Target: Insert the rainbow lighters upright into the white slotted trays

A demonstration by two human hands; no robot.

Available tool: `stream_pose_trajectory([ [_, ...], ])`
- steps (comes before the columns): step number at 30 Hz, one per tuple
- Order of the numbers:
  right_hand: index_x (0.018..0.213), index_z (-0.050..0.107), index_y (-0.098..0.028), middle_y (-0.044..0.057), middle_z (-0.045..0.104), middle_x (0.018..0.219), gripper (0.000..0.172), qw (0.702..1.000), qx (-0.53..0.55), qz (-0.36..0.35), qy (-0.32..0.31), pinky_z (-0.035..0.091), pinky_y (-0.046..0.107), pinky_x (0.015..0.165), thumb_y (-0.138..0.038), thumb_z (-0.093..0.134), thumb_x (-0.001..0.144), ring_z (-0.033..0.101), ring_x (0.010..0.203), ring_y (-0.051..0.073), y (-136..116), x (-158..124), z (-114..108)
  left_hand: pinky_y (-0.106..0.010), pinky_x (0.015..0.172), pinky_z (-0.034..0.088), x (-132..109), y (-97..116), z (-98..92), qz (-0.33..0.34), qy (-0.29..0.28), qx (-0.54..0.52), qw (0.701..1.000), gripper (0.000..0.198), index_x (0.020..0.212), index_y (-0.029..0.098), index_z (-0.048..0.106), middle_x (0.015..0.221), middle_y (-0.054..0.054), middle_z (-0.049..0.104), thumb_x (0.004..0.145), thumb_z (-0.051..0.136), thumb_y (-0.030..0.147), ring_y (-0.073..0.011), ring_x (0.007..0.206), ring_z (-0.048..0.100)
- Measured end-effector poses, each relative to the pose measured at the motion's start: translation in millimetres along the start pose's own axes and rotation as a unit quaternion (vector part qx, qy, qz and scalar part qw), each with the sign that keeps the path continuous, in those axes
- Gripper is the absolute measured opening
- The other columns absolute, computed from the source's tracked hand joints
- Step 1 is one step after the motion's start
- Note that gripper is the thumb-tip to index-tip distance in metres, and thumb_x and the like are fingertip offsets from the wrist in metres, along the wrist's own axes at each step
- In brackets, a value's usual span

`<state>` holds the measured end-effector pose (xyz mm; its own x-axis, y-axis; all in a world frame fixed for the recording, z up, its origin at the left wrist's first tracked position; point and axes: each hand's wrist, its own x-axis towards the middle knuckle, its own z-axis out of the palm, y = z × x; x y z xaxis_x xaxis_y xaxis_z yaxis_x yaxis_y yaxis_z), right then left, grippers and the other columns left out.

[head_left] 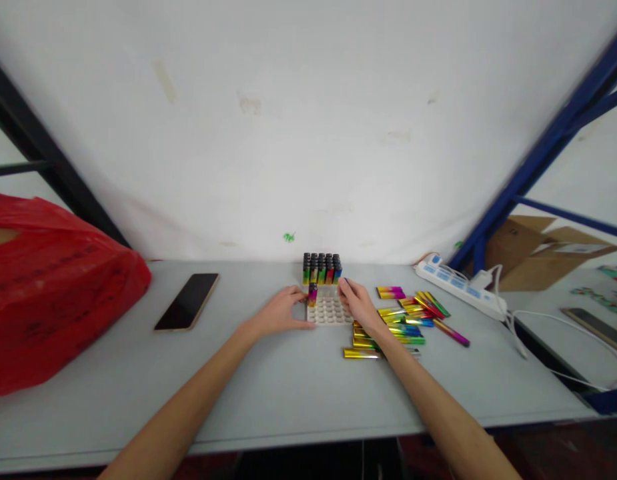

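A pale tray (331, 312) with rows of round holes lies on the table between my hands. One purple and yellow lighter (313, 295) with a dark top stands upright at its back left corner. Rows of upright lighters (321, 270) with black tops fill the far side. My left hand (284, 311) rests at the tray's left edge, thumb and fingers apart, fingertips close to the single lighter. Over the tray's right side, my right hand (357, 303) is closed in a pinch; a small bluish bit, seemingly a lighter, shows at its fingertips, mostly hidden.
Right of the tray lies a loose pile of shiny multicoloured lighters (413, 310), partly under my right forearm. A white power strip (461, 288) with cables is farther right. A phone (188, 302) and a red plastic bag (58, 293) are on the left. The wall stands behind.
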<state>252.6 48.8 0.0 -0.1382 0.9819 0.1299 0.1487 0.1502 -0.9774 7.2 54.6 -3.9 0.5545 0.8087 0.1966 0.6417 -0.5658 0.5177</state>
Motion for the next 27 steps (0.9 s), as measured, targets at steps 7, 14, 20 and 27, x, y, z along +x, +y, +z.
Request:
stream_pose_trajectory([
  [7,0.057,0.041,-0.024,-0.003,0.036,0.055,0.052,0.982,-0.144,-0.06,0.102,0.026,0.028,0.055,-0.066,0.049,0.087,0.036,0.058,0.014,2.1,-1.7,5.4,-0.043,0.102,0.051,0.2,-2.7,2.4,0.008,0.012,-0.013,1.0,0.062,0.115,0.02,0.073,0.116,-0.01,0.069,0.07,0.089,0.06,-0.0313,0.11,0.064],
  [14,0.061,0.043,-0.024,-0.003,0.041,0.058,0.046,0.978,-0.163,-0.075,0.108,0.027,0.028,0.057,-0.06,0.046,0.089,0.038,0.06,0.015,0.1,-3.3,9.2,-0.043,0.1,0.052,0.4,-3.4,2.7,0.012,0.015,-0.008,1.0,0.064,0.114,0.019,0.074,0.114,-0.01,0.07,0.069,0.088,0.062,-0.0326,0.109,0.065],
  [20,0.062,0.044,-0.022,-0.004,0.04,0.059,0.052,0.98,-0.164,-0.088,0.075,0.028,0.027,0.058,-0.064,0.049,0.093,0.039,0.061,0.014,-0.4,-5.8,10.4,-0.043,0.1,0.052,0.1,-0.9,0.8,0.01,0.011,-0.007,1.0,0.062,0.113,0.019,0.074,0.114,-0.011,0.069,0.07,0.088,0.061,-0.0323,0.109,0.064],
  [27,0.062,0.044,-0.023,-0.003,0.043,0.057,0.04,0.975,-0.172,-0.098,0.098,0.026,0.028,0.057,-0.051,0.046,0.09,0.041,0.06,0.015,2.9,-4.8,8.7,-0.043,0.102,0.051,0.3,-2.9,2.3,0.011,0.011,-0.005,1.0,0.064,0.115,0.019,0.073,0.115,-0.01,0.069,0.069,0.089,0.062,-0.0325,0.11,0.064],
])
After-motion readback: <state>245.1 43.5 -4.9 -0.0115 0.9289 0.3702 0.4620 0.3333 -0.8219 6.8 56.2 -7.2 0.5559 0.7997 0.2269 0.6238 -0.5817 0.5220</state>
